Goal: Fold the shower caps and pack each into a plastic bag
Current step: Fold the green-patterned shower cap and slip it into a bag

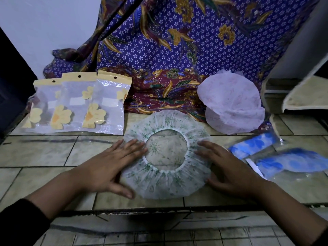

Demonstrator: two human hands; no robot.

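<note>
A purple and maroon batik cloth (pixel 177 50) is draped across the far side of the scene, its lower edge spread onto a tiled surface (pixel 44 157) that fills the near half. In the middle of the tiles, a white shower cap printed with green sprigs (pixel 166 183) is laid flat with its elastic opening facing up, so that the tile can be seen through the round hole.

At the far right, just beyond this cap, two pale pink caps (pixel 230 103) are overlapped, partly resting on the cloth. At the far left, three clear plastic bags with yellow flowers and yellow header strips (pixel 76 103) are set side by side, each overlapping the next. To the right of the green-printed cap, two clear bags with blue-flowered contents (pixel 284 157) are laid on the tiles.

The left hand (pixel 106 167) is pressed flat on the left side of the cap's ruffled band, fingers straight and spread. The right hand (pixel 230 167) is laid the same way on the right side, fingers extended and nothing pinched.
</note>
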